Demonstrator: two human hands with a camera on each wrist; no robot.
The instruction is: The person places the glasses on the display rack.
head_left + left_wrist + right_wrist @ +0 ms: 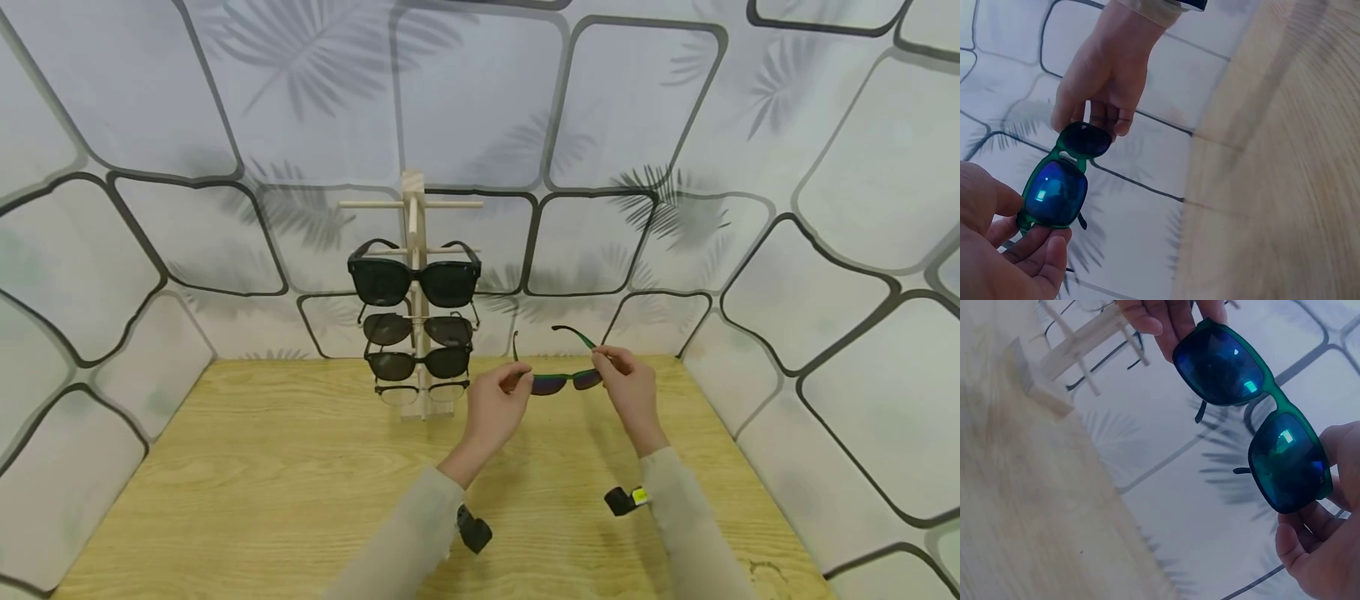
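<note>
Both hands hold one pair of green-framed sunglasses [567,382] with blue mirrored lenses, its temples unfolded and pointing away. At the left end of the frame, my left hand [498,403] pinches the corner between thumb and fingers. My right hand [628,394] pinches the opposite corner. In the left wrist view the sunglasses [1057,190] stretch between the left hand [1007,240] and the right hand [1105,75]. The right wrist view shows both lenses of the sunglasses [1285,459] face on, with the right hand [1329,550] at the lower corner.
Left of the hands stands a wooden display rack [414,187] with its top pegs bare. It carries large black sunglasses [414,279], thin-framed aviators [386,329], dark sunglasses [393,365] and clear eyeglasses [397,396]. Patterned panels [480,108] enclose the wooden table [262,475].
</note>
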